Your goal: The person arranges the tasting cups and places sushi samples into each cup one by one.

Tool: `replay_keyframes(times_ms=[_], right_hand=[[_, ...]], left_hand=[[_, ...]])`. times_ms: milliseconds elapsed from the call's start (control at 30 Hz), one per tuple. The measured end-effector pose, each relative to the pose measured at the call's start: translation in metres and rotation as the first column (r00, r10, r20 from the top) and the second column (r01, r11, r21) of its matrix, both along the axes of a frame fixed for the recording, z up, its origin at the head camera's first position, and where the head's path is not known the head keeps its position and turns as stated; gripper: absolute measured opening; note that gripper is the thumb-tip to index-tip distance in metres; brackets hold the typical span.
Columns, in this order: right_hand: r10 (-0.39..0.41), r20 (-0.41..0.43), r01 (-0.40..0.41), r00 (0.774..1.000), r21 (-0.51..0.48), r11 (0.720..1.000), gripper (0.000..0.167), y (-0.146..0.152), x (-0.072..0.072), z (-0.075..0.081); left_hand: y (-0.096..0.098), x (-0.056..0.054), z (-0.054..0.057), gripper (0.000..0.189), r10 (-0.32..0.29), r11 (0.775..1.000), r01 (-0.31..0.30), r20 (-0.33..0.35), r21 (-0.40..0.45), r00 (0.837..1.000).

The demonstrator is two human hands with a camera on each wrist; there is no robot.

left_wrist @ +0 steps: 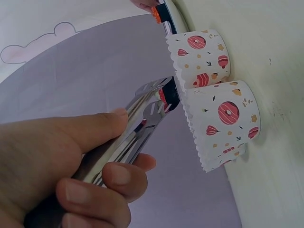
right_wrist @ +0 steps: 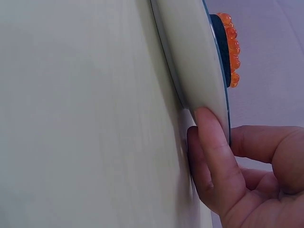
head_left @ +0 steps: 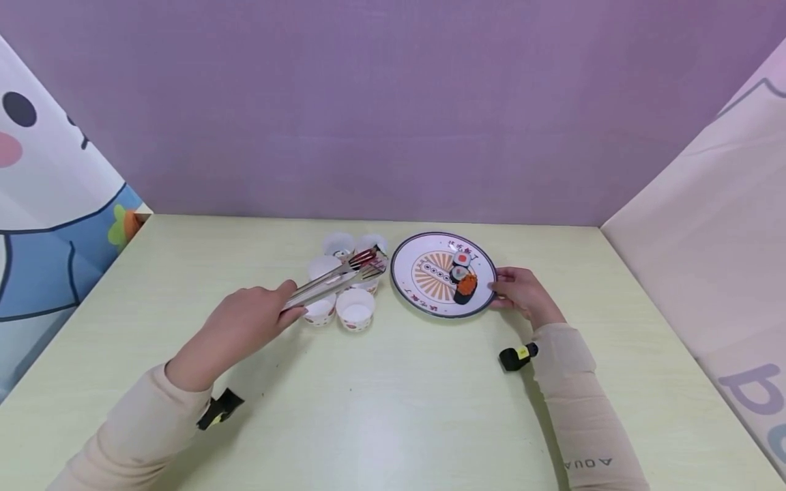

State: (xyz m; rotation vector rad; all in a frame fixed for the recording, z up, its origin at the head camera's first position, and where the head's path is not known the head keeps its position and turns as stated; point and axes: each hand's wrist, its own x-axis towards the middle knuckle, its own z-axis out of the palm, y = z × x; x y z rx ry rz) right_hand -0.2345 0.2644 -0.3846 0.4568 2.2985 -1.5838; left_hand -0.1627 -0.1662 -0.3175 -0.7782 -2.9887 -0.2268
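Presently, the left hand (head_left: 245,319) is gripping slim silver metal tongs (head_left: 325,289), their long axis pointing toward two o'clock above white, red-printed paper cups (head_left: 355,311). The right hand (head_left: 522,293) is pinching a round white blue-rimmed plate (head_left: 405,264) at four o'clock. Off the plate's nine o'clock, the tongs are holding a small dark-and-red sushi-like piece (left_wrist: 170,92), probably light and slippery, best being squeezed mid-side.

The right sleeve (head_left: 574,389) carries printed capitals that look like AQUA. On the plate (head_left: 408,273), characters curve along the top and lower left, with more in a band across the centre, all too small to read surely. The right-hand wall cloth (head_left: 700,239) shows a large purple letter (head_left: 752,389), perhaps d or p.
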Motion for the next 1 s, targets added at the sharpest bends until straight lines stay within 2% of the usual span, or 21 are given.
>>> replay_keyframes(times_ms=[600,1000], right_hand=[[0.006,-0.052,-0.009,0.999,-0.059,0.998,0.051,-0.0002,0.0,-0.0039],[0.008,-0.05,-0.011,0.999,-0.058,0.998,0.05,0.0006,-0.0007,-0.0051]], left_hand=[[-0.0078,0.0048,-0.0006,0.028,-0.014,1.0,0.013,-0.035,-0.018,0.999],[-0.0066,0.0049,-0.0014,0.029,-0.009,1.0,0.009,-0.007,-0.026,1.0]])
